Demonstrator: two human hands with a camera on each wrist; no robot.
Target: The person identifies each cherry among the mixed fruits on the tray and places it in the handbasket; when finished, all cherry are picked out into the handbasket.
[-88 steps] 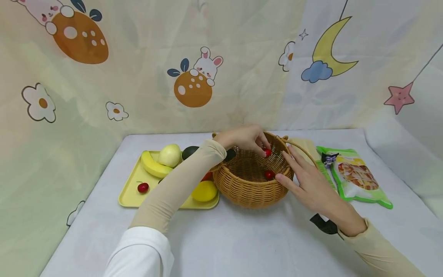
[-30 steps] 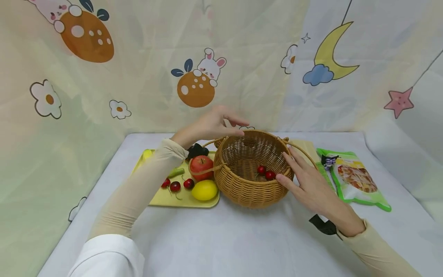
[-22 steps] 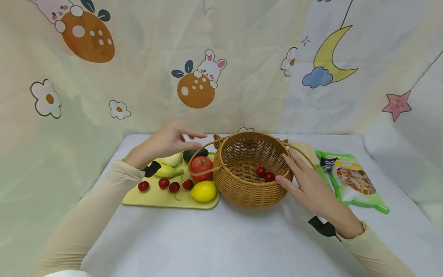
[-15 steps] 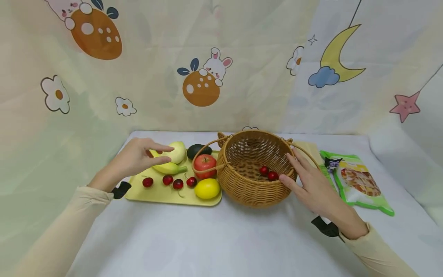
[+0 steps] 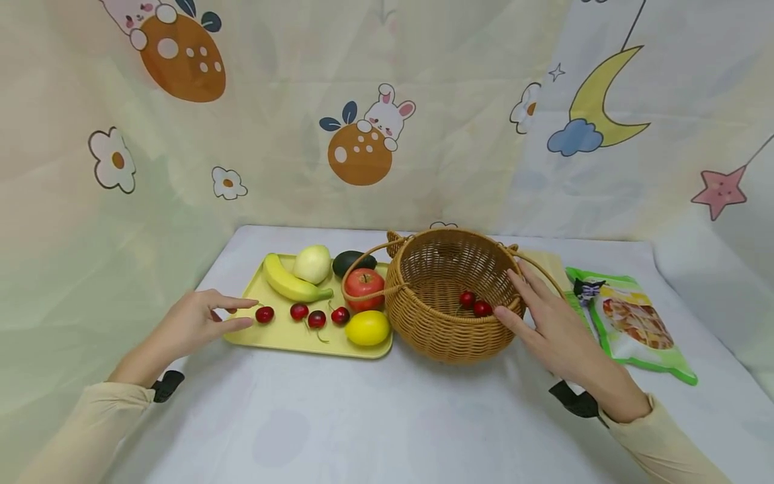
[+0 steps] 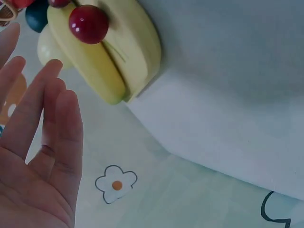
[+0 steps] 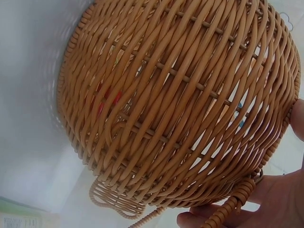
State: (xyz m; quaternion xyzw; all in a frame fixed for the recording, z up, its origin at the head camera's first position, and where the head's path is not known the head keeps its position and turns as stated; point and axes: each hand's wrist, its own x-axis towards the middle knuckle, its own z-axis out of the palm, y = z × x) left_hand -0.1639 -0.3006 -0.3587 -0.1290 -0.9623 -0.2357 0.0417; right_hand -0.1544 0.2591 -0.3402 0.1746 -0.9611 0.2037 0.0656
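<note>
My left hand is at the left end of a yellow tray, thumb and index finger apart on either side of a cherry, nothing between them. That view's cherry shows beyond the fingertips in the left wrist view. More cherries lie in a row on the tray. My right hand rests with spread, fairly straight fingers against the rim of a wicker basket. Two cherries lie inside it. The right wrist view shows the basket's woven side, fingers partly hidden behind it.
A banana, a pale round fruit, a dark green avocado-like fruit, an apple and a lemon share the tray. The basket's handle hangs over the apple. Right of the basket lies a green food packet.
My left hand let a cherry go into the basket, then came back leftward and down to the cherry at the tray's left end. My right hand has stayed at the basket rim.
</note>
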